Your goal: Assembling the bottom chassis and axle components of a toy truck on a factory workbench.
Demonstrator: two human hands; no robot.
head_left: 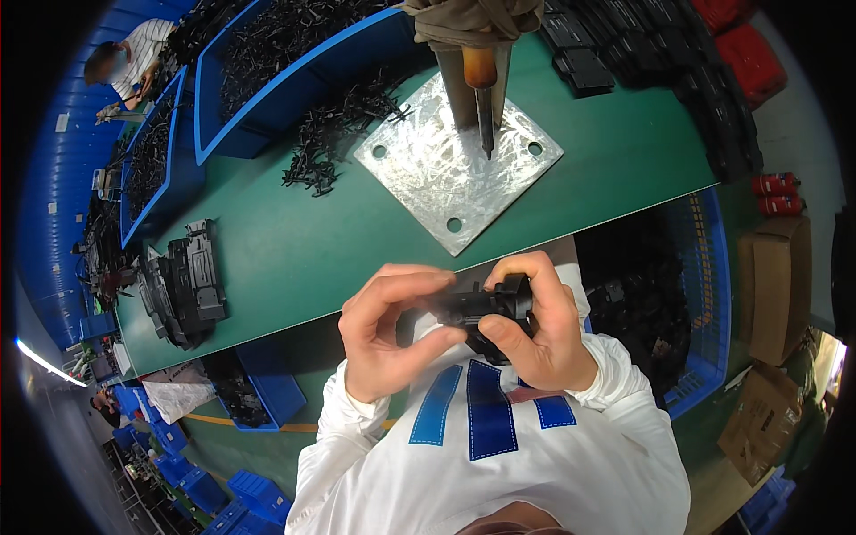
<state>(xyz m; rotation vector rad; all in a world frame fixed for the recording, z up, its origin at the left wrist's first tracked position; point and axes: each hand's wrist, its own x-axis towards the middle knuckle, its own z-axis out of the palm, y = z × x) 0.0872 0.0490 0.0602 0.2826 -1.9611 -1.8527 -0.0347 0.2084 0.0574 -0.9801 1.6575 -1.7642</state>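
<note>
Both hands meet close to my chest over the near edge of the green table (294, 241). My right hand (535, 325) is closed around a small black plastic part (486, 308), thumb pressed on its underside. My left hand (388, 325) pinches the left end of the same part between thumb and forefinger. I wear a white long-sleeved top with blue stripes. How the part's pieces fit together is hidden by my fingers.
A square metal plate (446, 169) with a post and a wooden-handled tool (481, 89) stands mid-table. Loose black clips (334, 134) lie beside it; blue bins (267, 53) hold more. Stacked black housings (183, 285) sit left, a blue crate (709, 303) right. A person (134, 58) works far left.
</note>
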